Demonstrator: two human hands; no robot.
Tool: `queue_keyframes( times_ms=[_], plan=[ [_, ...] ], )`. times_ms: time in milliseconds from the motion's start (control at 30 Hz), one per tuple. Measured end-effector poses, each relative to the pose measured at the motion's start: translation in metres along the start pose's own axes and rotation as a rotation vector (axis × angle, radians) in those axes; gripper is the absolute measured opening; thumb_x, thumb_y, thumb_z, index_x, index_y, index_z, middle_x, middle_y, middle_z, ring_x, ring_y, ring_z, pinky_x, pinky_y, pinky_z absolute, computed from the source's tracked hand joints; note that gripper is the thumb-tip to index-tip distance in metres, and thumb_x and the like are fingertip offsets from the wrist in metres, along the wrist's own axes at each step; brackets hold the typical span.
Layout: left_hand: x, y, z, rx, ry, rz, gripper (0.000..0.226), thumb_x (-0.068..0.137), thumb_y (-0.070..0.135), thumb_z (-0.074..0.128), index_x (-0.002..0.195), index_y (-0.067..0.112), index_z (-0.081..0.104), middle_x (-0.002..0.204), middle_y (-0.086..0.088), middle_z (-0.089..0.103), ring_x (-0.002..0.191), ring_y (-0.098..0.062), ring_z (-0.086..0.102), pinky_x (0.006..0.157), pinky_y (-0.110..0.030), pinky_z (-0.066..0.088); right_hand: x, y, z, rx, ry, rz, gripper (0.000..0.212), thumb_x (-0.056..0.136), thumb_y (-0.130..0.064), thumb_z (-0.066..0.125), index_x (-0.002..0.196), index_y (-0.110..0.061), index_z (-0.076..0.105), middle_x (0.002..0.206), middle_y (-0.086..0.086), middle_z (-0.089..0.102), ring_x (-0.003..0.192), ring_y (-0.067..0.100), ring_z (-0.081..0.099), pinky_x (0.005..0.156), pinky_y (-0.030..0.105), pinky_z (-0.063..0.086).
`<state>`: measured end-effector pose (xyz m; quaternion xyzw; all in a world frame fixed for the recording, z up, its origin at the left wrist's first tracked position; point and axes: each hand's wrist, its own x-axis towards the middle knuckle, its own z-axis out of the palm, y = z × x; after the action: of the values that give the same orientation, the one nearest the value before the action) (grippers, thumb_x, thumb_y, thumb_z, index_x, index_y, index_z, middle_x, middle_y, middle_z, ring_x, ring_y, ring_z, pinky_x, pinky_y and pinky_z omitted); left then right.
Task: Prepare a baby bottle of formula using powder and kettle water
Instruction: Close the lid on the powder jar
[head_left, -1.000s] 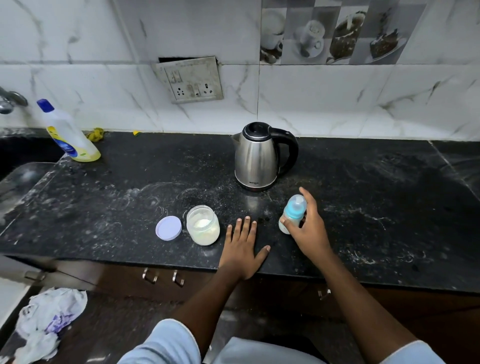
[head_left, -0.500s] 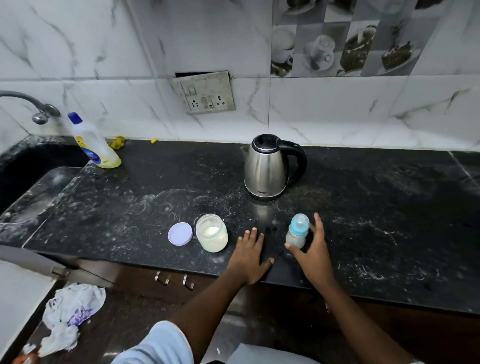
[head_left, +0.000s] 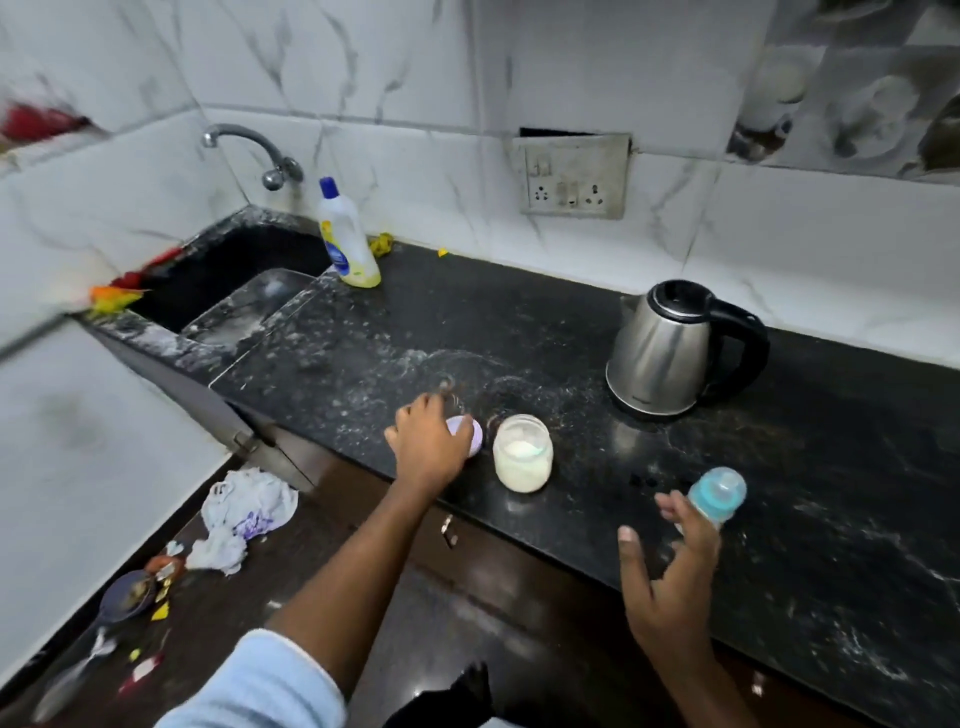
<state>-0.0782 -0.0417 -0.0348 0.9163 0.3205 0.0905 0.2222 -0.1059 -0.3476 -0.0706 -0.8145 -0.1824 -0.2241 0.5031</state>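
Note:
A baby bottle (head_left: 718, 493) with a blue cap stands near the front edge of the black counter (head_left: 519, 322). My right hand (head_left: 670, 582) is just left of it, fingers spread, holding nothing. An open glass jar of white powder (head_left: 522, 452) stands to the left. Beside the jar lies its purple lid (head_left: 471, 434), and my left hand (head_left: 426, 447) is curled over the lid, gripping it. The steel kettle (head_left: 660, 353) with a black handle stands behind, lid closed.
A sink (head_left: 234, 280) with a tap (head_left: 260, 156) lies at the counter's left end, with a dish-soap bottle (head_left: 348, 239) beside it. A wall socket (head_left: 571, 176) sits above the counter. A crumpled cloth (head_left: 244, 514) and scraps lie on the floor.
The view has swung left. My left hand went from flat on the counter to the purple lid and closed on it. My right hand let go of the bottle and drew back.

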Motion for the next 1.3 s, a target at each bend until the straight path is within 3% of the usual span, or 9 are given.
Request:
queue_keyframes(
  times_ms=[133, 367, 533, 633, 833, 933, 1033, 1200, 1300],
  plan=[
    [0.024, -0.033, 0.022, 0.225, -0.323, 0.091, 0.091, 0.087, 0.077, 0.06, 0.158, 0.026, 0.035, 0.166, -0.003, 0.035, 0.149, -0.035, 0.032, 0.116, -0.057, 0.026, 0.01, -0.022, 0.028, 0.082, -0.127, 0.053, 0.056, 0.094, -0.026, 0.064, 0.147, -0.031, 0.046, 0.131, 0.003, 0.061, 0.116, 0.019, 0.061, 0.096, 0.05, 0.052],
    [0.048, -0.05, 0.04, 0.177, -0.347, 0.217, 0.097, 0.089, 0.066, 0.065, 0.165, 0.026, 0.02, 0.162, -0.003, 0.042, 0.147, -0.031, 0.037, 0.114, -0.053, 0.023, 0.032, -0.039, 0.06, 0.12, -0.262, 0.216, 0.06, 0.097, -0.008, 0.069, 0.133, -0.053, 0.052, 0.119, -0.013, 0.065, 0.11, 0.013, 0.063, 0.092, 0.039, 0.054],
    [0.053, -0.028, 0.015, -0.435, -0.203, 0.146, 0.105, 0.078, 0.053, 0.085, 0.162, 0.033, 0.026, 0.152, 0.003, 0.053, 0.141, -0.022, 0.049, 0.119, -0.055, 0.033, 0.058, -0.056, 0.083, 0.364, -0.238, 0.381, 0.05, 0.095, -0.026, 0.075, 0.136, -0.046, 0.054, 0.122, -0.018, 0.066, 0.102, 0.007, 0.067, 0.091, 0.031, 0.056],
    [0.033, -0.001, -0.014, -0.867, -0.501, 0.319, 0.107, 0.081, 0.017, 0.09, 0.163, 0.03, 0.023, 0.14, 0.002, 0.059, 0.124, -0.005, 0.062, 0.106, -0.033, 0.054, 0.079, -0.066, 0.091, 0.595, -0.376, 0.529, 0.071, 0.087, -0.053, 0.074, 0.148, -0.061, 0.039, 0.148, -0.011, 0.054, 0.118, 0.014, 0.068, 0.097, 0.037, 0.057],
    [0.006, 0.016, -0.015, -0.988, -0.817, 0.462, 0.117, 0.081, -0.002, 0.087, 0.166, 0.034, 0.016, 0.156, -0.002, 0.054, 0.146, -0.022, 0.052, 0.121, -0.052, 0.042, 0.09, -0.075, 0.095, 0.709, -0.393, 0.554, 0.055, 0.094, -0.019, 0.073, 0.144, -0.035, 0.058, 0.139, -0.004, 0.067, 0.128, 0.021, 0.064, 0.103, 0.038, 0.054],
    [0.012, 0.006, -0.006, -0.835, -0.777, 0.486, 0.125, 0.077, 0.025, 0.096, 0.163, 0.054, 0.01, 0.175, 0.011, 0.019, 0.164, -0.012, 0.008, 0.131, -0.049, 0.019, 0.095, -0.07, 0.087, 0.53, -0.357, 0.516, 0.059, 0.087, -0.02, 0.081, 0.138, -0.04, 0.059, 0.13, -0.014, 0.065, 0.12, 0.007, 0.063, 0.1, 0.03, 0.053],
    [0.023, -0.008, 0.01, -0.611, -0.643, 0.456, 0.128, 0.072, 0.043, 0.096, 0.165, 0.05, 0.008, 0.175, 0.021, 0.001, 0.158, -0.004, -0.021, 0.131, -0.045, 0.007, 0.109, -0.057, 0.083, -0.057, -0.465, 0.307, 0.073, 0.08, -0.045, 0.087, 0.143, -0.046, 0.05, 0.136, -0.015, 0.05, 0.124, 0.007, 0.045, 0.102, 0.024, 0.038],
    [0.026, -0.013, 0.04, -0.565, -0.69, 0.388, 0.124, 0.064, 0.049, 0.099, 0.164, 0.036, 0.026, 0.171, 0.021, 0.022, 0.163, -0.017, -0.003, 0.132, -0.049, 0.014, 0.127, -0.04, 0.11, -0.512, -0.823, 0.044, 0.084, 0.08, -0.062, 0.078, 0.154, -0.043, 0.042, 0.145, -0.008, 0.043, 0.12, 0.018, 0.034, 0.108, 0.039, 0.038],
    [0.023, -0.01, 0.053, -0.682, -0.666, 0.38, 0.093, 0.062, 0.039, 0.101, 0.142, 0.039, 0.054, 0.144, 0.014, 0.062, 0.142, -0.018, 0.052, 0.119, -0.049, 0.044, 0.132, -0.035, 0.124, -0.531, -0.916, 0.034, 0.081, 0.083, -0.059, 0.077, 0.153, -0.043, 0.041, 0.145, -0.007, 0.045, 0.116, 0.019, 0.033, 0.104, 0.04, 0.04]
  ],
)
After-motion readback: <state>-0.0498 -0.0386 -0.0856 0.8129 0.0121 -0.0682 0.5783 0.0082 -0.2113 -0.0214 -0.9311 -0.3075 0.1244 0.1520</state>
